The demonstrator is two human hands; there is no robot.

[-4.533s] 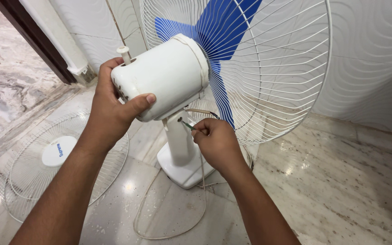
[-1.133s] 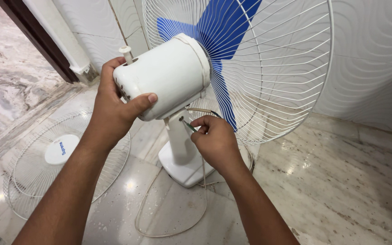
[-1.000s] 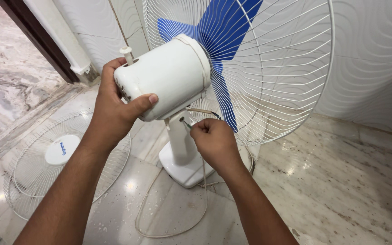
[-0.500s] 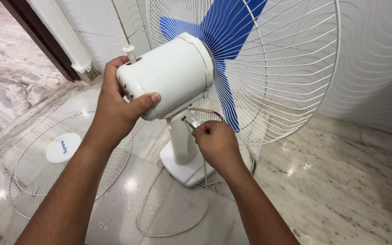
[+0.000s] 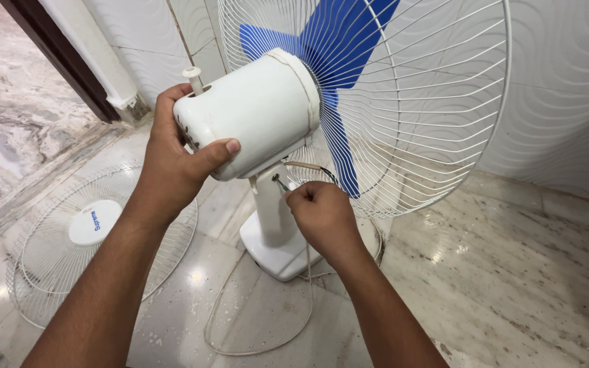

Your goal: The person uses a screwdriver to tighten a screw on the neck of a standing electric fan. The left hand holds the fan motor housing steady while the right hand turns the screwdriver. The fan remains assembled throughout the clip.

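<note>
In the head view, the left hand point(image 5: 175, 160) wraps its grip around the back of the white motor housing point(image 5: 257, 112) at upper centre, thumb pressed on its side. Just below, the right hand point(image 5: 322, 218) pinches a small tool point(image 5: 279, 182) at the fan's neck point(image 5: 270, 208). Blue blades point(image 5: 339, 48) sit inside the wire guard point(image 5: 438, 116); a loose front guard point(image 5: 97, 238) lies on the floor at lower left.

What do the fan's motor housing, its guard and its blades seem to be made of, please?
Motor housing: probably moulded plastic, smooth white with a soft sheen.
Guard: thin white-coated wires, likely metal.
Blades: blue, slightly see-through, so probably plastic.
</note>
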